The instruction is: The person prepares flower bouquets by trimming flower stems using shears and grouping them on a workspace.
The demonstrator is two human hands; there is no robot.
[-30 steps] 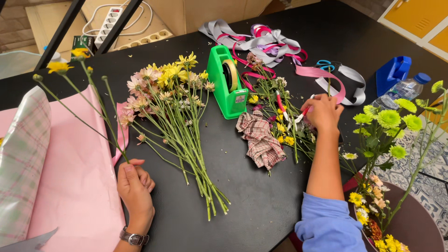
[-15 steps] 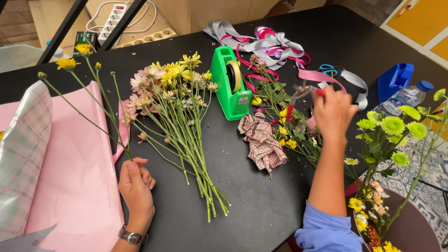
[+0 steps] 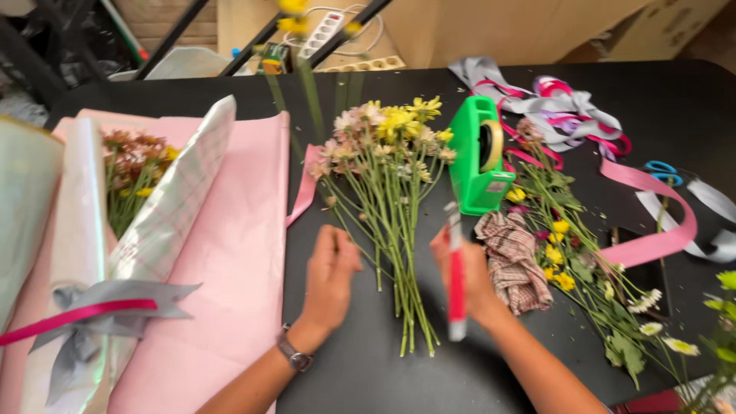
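Head view, looking down on a black counter. The left hand lies flat on the counter, palm down, its fingers loosely extended and holding nothing; the fingertips touch the lower stems of a loose bunch of cut flowers — yellow and pale pink heads at the far end, green stems fanning toward the viewer. A wristwatch sits on the left wrist. The right hand is just right of the same stems, its fingers closed around a red-and-white handled tool, held upright and blurred; what kind of tool it is cannot be told.

Right of the bunch stands a green tape dispenser, and just in front of it lies a crumpled checked cloth, near the right hand. Further right, a second scatter of small yellow and white flowers lies across the counter, crossed by a pink ribbon. Grey and pink ribbons are heaped at the far edge; blue-handled scissors lie beyond the pink ribbon.

On the left, a pink sheet of wrapping paper covers the counter — on it rests a wrapped bouquet tied with a grey and pink bow. A white power strip shows behind the counter.
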